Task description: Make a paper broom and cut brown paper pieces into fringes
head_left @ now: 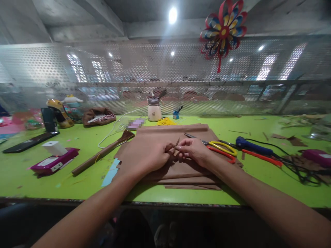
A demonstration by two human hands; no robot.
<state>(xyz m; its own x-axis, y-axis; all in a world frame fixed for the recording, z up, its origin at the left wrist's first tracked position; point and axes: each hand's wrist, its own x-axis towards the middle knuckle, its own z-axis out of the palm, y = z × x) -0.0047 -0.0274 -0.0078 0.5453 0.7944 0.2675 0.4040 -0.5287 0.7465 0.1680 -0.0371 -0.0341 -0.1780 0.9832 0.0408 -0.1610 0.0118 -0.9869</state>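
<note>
My left hand point(160, 155) is closed, its thumb and fingers pinched together above a stack of brown paper sheets point(150, 136). Close beside it, my right hand point(194, 148) is closed too, with thumb and forefinger on a small, pointed brown paper piece point(177, 141). That piece sits between the fingertips of both hands; its lower part is hidden. Scissors with a yellow and a red handle point(224, 147) lie on the sheets just past my right hand, partly covered by it.
Left on the green table point(88, 187) are a brown paper stem with a fringed end point(103, 153), a purple power strip point(58, 162) and a black phone point(29, 142). A blue-handled tool with a cord point(253, 145) lies right. Behind stand a lidded jar point(154, 112) and yellow strands point(167, 121).
</note>
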